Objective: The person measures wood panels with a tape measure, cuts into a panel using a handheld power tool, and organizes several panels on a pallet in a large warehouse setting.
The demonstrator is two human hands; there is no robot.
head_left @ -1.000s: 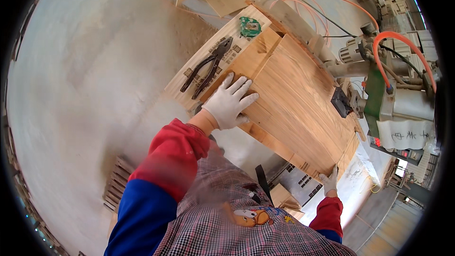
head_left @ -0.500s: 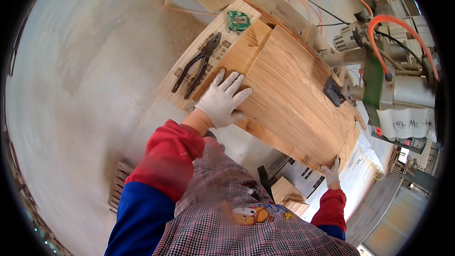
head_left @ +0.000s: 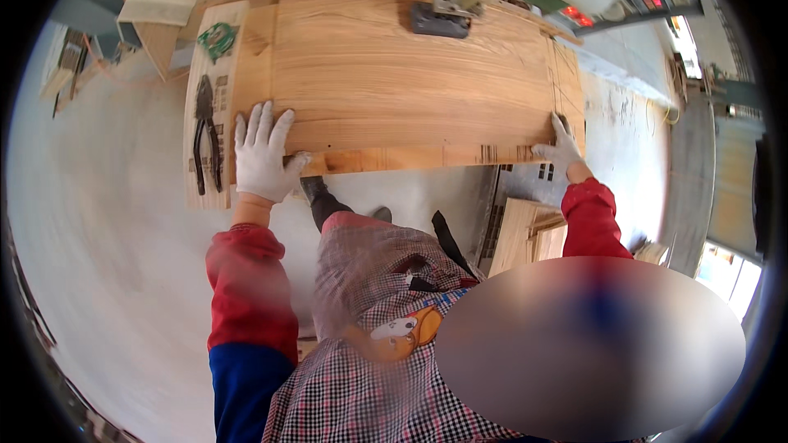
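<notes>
A wide wooden panel [head_left: 410, 74] with strips along its edges lies flat before me. My left hand [head_left: 264, 160], in a white glove, rests on its near left corner with the fingers spread. At the near right corner, my right hand [head_left: 562, 149], also gloved, has its fingers extended along the top and its thumb apart at the near edge. Neither hand grips a tool. Dark-handled pliers [head_left: 204, 123] lie on a pale printed board [head_left: 194, 172], just left of my left hand. Farther up that board sits a small green object [head_left: 217, 39] I cannot identify.
A dark block [head_left: 440, 21] on a machine's metal arm is over the panel's far edge. Wood offcuts [head_left: 160, 12] are at the far left. More wooden pieces [head_left: 529, 234] stand below the panel on the right. A blurred oval covers the lower right.
My view has turned, so the panel now appears level instead of slanting down to the right. Both hands remain at its near corners.
</notes>
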